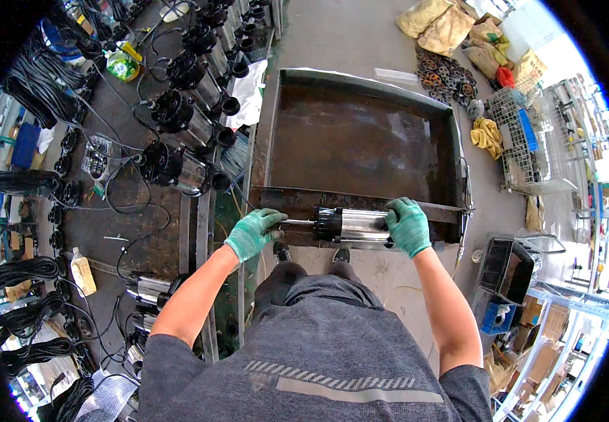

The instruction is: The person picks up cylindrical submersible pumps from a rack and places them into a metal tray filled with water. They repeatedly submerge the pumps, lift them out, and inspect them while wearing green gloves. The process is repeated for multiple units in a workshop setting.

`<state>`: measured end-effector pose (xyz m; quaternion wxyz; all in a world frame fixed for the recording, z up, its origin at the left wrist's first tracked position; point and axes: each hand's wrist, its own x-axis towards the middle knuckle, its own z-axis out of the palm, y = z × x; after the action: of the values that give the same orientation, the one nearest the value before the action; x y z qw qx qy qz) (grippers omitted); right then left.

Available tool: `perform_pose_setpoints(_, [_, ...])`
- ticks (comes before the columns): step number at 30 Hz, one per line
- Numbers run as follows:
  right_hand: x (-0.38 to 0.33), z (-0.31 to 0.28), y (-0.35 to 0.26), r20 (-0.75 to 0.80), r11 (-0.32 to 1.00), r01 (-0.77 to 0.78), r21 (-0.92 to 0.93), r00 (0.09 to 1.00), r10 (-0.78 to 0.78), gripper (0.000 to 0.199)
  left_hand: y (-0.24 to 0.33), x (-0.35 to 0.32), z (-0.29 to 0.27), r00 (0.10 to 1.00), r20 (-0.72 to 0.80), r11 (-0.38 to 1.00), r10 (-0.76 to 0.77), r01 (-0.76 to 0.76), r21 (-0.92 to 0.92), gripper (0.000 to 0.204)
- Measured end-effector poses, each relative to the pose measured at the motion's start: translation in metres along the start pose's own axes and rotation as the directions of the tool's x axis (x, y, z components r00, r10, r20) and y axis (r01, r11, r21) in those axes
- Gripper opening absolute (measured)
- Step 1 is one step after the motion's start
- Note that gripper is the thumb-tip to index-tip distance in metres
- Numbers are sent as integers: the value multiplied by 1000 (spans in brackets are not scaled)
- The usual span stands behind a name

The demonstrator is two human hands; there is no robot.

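two gloved hands hold a metal pump motor (pixel 357 226) lying on its side across the near rim of a large rusty steel tray (pixel 360 141). the view looks straight down over the person's head and grey shirt. the motor is a shiny steel cylinder with a black end cap on its left and a thin shaft (pixel 297 222) sticking out from that cap. the left hand (pixel 254 233), in a green glove, is curled around the end of the shaft, fingers closed on it. the right hand (pixel 408 226), also in a green glove, is clamped over the right end of the cylinder, fingers wrapped across the top. both bare forearms come up from the lower edge.

the tray is shallow, brown inside and sits on a concrete floor, directly ahead of the person. the toes of two dark shoes (pixel 311 254) show just below the motor.

to the left stands a dark workbench (pixel 118 232) with a row of similar motors (pixel 188 112) lying side by side, black cables trailing from them. coils of black cable (pixel 19 271) hang along the far left edge. beyond the tray, at upper right, lie a heap of rusty round metal parts (pixel 446 76), tan sacks (pixel 438 24), a yellow cloth (pixel 487 135) and a wire mesh basket (pixel 533 144). a black crate (pixel 507 266) stands at the right.
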<state>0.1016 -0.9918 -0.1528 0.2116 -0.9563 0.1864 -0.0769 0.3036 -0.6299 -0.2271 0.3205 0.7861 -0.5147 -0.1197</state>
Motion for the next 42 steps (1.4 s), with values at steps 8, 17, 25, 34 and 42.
perform_pose_setpoints(8, [0,-1,-2,-6,1000,18,1,1000,-18,13,17,29,7,576,453,194,-680,738,-646,36])
perform_pose_setpoints(17, [0,0,1,1,1000,2,6,1000,-2,16,7,12,19,920,59,834,-387,376,-403,29])
perform_pose_setpoints(25, [0,0,0,-4,1000,-2,-2,1000,2,16,21,25,0,561,518,70,-646,719,-692,29])
perform_pose_setpoints(34, [0,0,-1,-27,1000,-3,20,1000,4,13,17,1,19,666,366,180,-649,603,-777,26])
perform_pose_setpoints(42, [0,1,1,-38,1000,12,14,999,-12,14,-34,19,14,663,16,550,-748,634,-543,57])
